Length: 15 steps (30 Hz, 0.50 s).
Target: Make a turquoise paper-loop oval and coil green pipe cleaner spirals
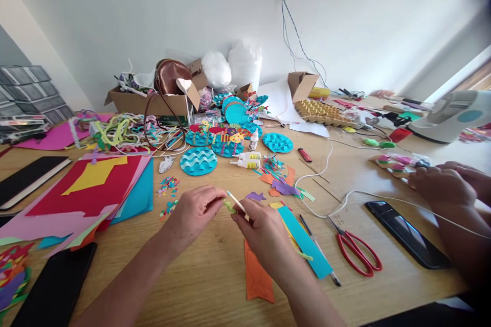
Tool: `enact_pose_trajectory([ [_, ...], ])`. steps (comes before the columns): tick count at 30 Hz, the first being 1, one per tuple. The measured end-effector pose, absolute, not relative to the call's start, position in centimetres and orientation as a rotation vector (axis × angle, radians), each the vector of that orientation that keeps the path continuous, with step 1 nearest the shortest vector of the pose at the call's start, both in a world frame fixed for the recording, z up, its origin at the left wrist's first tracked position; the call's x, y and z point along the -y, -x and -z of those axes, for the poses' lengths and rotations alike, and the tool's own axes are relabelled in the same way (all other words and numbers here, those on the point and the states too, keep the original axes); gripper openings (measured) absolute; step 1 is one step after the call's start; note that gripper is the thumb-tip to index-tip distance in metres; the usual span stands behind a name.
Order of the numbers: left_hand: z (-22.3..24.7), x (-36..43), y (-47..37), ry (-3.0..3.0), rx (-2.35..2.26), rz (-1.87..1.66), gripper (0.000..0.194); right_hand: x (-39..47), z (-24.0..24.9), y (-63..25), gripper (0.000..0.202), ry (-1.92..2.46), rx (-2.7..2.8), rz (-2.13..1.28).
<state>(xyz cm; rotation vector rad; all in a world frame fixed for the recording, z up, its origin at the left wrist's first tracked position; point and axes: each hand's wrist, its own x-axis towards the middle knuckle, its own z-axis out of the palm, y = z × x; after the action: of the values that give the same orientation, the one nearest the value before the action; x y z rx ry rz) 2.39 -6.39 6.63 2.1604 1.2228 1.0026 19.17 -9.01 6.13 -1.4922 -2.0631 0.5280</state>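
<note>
My left hand [197, 213] pinches a yellow-green pipe cleaner [229, 207] near its end. A short stretch of it curls between my two hands, beside a thin pale stick [236, 199]. My right hand [263, 225] grips that stick between thumb and fingers; its lower part is hidden in the palm. Another bit of yellow-green pipe cleaner shows just right of my right wrist; whether it is the same piece I cannot tell. Below my right hand lies an orange paper strip [258, 276], and a blue paper strip [307, 245] is to its right.
Red-handled scissors [358, 253] and a black phone [406, 232] lie to the right, near another person's hands [445, 184]. Glue bottles [247, 160] and wavy blue paper discs [198, 161] stand ahead. Coloured paper sheets [123, 176] are stacked left. A white cable [368, 192] crosses the table.
</note>
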Motion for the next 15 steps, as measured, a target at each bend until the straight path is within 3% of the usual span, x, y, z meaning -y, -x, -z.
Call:
enact_pose_trajectory([
  [15,-5.2,5.1,-1.9,-2.756,-1.002,-0.841,0.022,8.6,-6.1,-18.9,0.013,1.681,2.192,-0.414],
])
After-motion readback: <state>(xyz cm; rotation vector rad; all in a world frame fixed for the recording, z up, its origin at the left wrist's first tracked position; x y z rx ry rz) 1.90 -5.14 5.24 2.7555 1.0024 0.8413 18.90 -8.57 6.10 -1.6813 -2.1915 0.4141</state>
